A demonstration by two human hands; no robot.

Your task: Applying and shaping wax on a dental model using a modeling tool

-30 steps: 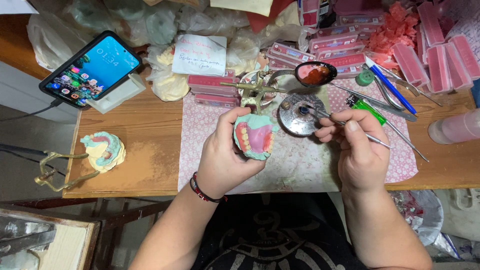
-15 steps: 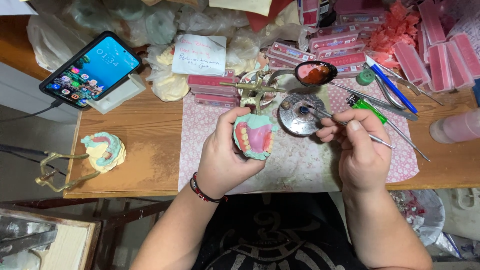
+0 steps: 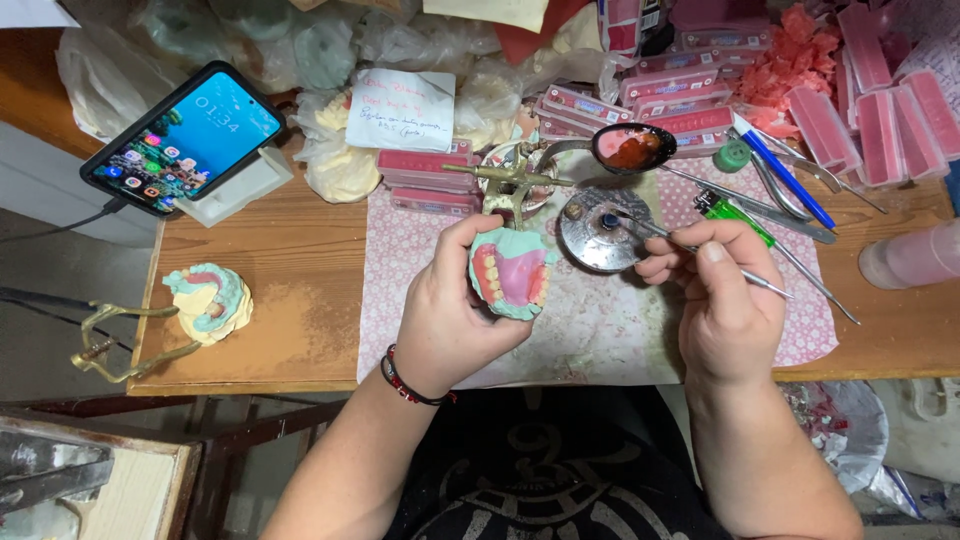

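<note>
My left hand (image 3: 450, 315) grips a green dental cast (image 3: 512, 275) with pink wax and a row of teeth, held above a pink patterned mat (image 3: 400, 250). My right hand (image 3: 715, 300) pinches a thin metal wax tool (image 3: 690, 247), its tip reaching over a round metal burner (image 3: 590, 240) just right of the cast. A metal spoon with red wax (image 3: 632, 148) lies behind the burner. A brass articulator frame (image 3: 505, 180) stands behind the cast.
A phone (image 3: 185, 135) leans on a white stand at the back left. A second green cast (image 3: 210, 300) on a brass frame sits at the left table edge. Pink boxes (image 3: 660, 95), pens and metal tools (image 3: 780, 190) crowd the back right; a pink bottle (image 3: 915, 255) lies far right.
My hands and the cast stay almost where they were; the tool tip remains over the burner.
</note>
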